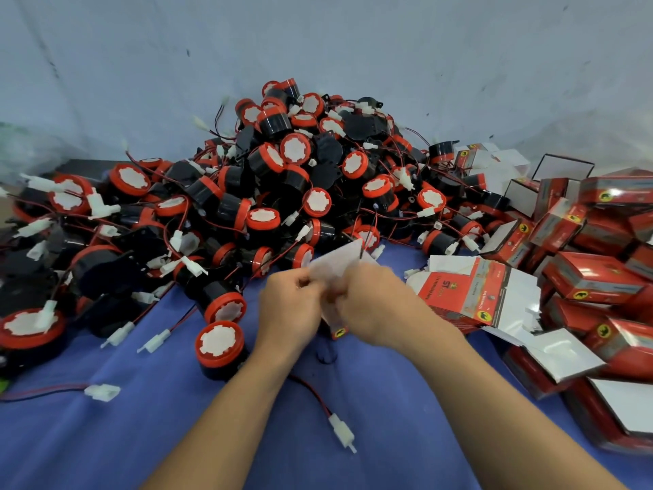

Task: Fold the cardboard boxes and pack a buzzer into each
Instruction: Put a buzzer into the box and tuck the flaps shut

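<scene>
left hand (289,305) and right hand (374,305) close together, fingers of both curled onto one cardboard box (341,265). it is held above the blue cloth (176,419) at centre, likely so the flaps bend freely. blurred; exact fold unclear. white inside faces up, long axis roughly near-to-far, one corner toward the buzzer pile (300,178). flat blanks (473,288) just right; folded boxes (593,277) further right.

Buzzers (282,178) from 9 to 12 o'clock are black with red rims and white centres, trailing red-and-black wires (315,392) with white connectors (342,431). The worktop (176,436) is blue. Boxes (597,277) at 3 o'clock are red with grey bands, yellow badges and white insides; the cardboard box (339,274) at centre shows white.
</scene>
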